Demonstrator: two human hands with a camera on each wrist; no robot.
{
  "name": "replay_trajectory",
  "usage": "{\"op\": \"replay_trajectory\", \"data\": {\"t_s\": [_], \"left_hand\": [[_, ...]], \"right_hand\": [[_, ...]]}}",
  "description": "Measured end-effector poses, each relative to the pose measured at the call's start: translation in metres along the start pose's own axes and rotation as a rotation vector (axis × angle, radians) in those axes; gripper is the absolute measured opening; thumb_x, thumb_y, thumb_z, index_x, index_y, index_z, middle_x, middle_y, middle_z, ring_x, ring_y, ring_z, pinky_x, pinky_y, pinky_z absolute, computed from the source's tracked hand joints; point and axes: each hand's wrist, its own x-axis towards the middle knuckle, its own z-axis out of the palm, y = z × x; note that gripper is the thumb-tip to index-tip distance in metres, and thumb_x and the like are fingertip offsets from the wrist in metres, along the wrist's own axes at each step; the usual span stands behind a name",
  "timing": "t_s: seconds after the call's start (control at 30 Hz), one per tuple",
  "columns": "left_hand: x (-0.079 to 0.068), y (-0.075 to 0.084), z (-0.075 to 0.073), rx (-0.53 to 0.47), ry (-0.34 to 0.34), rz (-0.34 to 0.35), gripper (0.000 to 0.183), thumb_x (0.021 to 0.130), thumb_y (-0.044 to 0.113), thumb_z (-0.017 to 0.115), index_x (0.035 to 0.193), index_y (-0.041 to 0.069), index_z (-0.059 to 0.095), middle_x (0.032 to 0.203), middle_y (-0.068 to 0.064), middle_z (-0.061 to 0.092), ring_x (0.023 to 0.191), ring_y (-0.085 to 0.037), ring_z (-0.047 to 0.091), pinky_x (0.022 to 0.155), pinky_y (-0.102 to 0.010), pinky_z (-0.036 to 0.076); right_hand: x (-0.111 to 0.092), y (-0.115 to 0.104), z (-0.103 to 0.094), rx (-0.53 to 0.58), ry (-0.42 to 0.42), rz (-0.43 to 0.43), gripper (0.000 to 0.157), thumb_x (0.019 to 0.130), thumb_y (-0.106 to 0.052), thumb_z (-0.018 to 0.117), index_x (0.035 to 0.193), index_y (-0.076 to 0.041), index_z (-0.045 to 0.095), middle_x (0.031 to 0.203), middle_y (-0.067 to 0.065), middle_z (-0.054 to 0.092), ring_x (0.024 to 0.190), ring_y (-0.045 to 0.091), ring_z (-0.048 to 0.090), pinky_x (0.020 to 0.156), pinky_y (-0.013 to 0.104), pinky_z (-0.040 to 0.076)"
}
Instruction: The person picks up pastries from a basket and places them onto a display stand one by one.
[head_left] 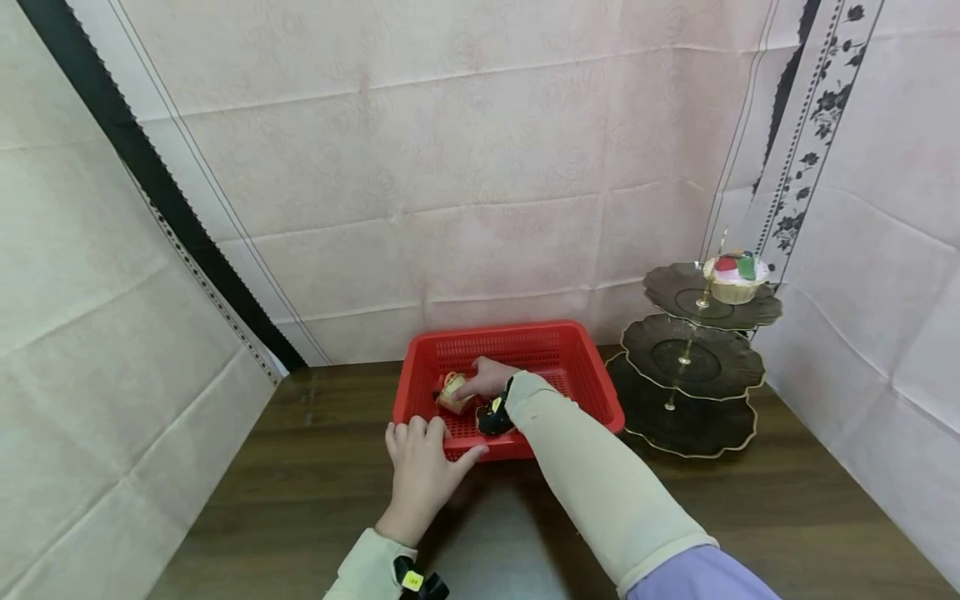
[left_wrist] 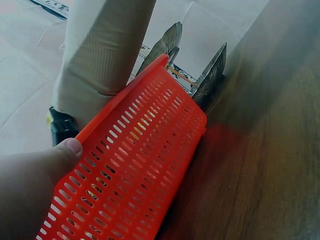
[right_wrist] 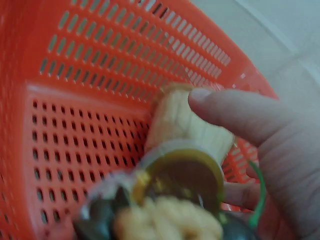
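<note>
My right hand [head_left: 489,377] reaches into the red plastic basket [head_left: 517,329]. Its thumb and fingers grip a cupcake [right_wrist: 172,117] with a pale pleated wrapper; the fingers are partly hidden behind it. In the right wrist view, a blurred brown-topped sweet [right_wrist: 182,177] with nut-like pieces is close to the camera, below that cupcake. My left hand [head_left: 422,467] holds the basket's near left corner, fingers over the rim and thumb along the front. The left wrist view shows that thumb [left_wrist: 70,149] against the slotted wall.
Right of the basket stands a dark three-tier stand [head_left: 660,417] with scalloped gold edges. A decorated cupcake [head_left: 735,287] sits on its top tier. The wooden table [head_left: 315,500] meets cloth-covered walls [head_left: 480,183] at the back and sides.
</note>
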Motion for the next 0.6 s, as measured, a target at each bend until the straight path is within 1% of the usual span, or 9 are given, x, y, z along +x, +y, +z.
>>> {"op": "replay_trajectory", "data": {"t_s": [0.1,0.23,0.33,0.47,0.6], "left_hand": [[-0.0003,0.0002,0.0004,-0.006,0.013,0.006,0.06,0.076,0.068,0.076,0.081,0.013,0.052,0.082,-0.007,0.047,0.091,-0.028,0.047,0.105,-0.061,0.022],[0.0002,0.0007,0.0012,-0.012,0.032,0.019,0.06,0.076,0.066,0.078,0.08,0.013,0.052,0.081,-0.007,0.048,0.089,-0.028,0.048,0.103,-0.062,0.023],[0.0,0.0009,0.0021,-0.011,0.05,0.03,0.061,0.075,0.067,0.078,0.08,0.012,0.052,0.079,-0.007,0.047,0.088,-0.028,0.048,0.102,-0.062,0.025],[-0.0006,0.0006,0.0024,0.003,0.07,0.038,0.062,0.074,0.068,0.078,0.081,0.011,0.053,0.079,-0.007,0.046,0.088,-0.029,0.047,0.102,-0.062,0.025],[-0.0007,-0.0008,0.0017,0.011,0.072,0.035,0.062,0.074,0.067,0.079,0.081,0.011,0.054,0.079,-0.006,0.046,0.088,-0.03,0.046,0.102,-0.062,0.025]], "right_hand": [[0.0022,-0.0046,0.0047,0.003,-0.001,-0.009,0.103,0.079,-0.049,0.083,0.157,-0.009,0.029,0.142,0.013,0.052,0.125,0.025,0.053,0.105,0.043,0.045],[-0.0004,-0.0109,0.0072,-0.028,0.009,-0.03,0.094,0.083,-0.038,0.081,0.156,-0.008,0.03,0.137,0.012,0.054,0.118,0.023,0.056,0.102,0.041,0.047],[0.0003,-0.0113,0.0087,-0.051,0.016,-0.042,0.084,0.083,-0.033,0.082,0.15,-0.009,0.038,0.127,0.01,0.059,0.107,0.021,0.059,0.095,0.038,0.05],[0.0028,-0.011,0.0097,-0.067,0.021,-0.068,0.067,0.081,-0.028,0.084,0.136,-0.007,0.052,0.112,0.007,0.062,0.096,0.021,0.061,0.085,0.036,0.053],[0.0075,-0.0097,0.01,-0.07,0.029,-0.093,0.057,0.079,-0.025,0.085,0.126,-0.006,0.057,0.103,0.006,0.063,0.09,0.021,0.062,0.079,0.035,0.053]]}}
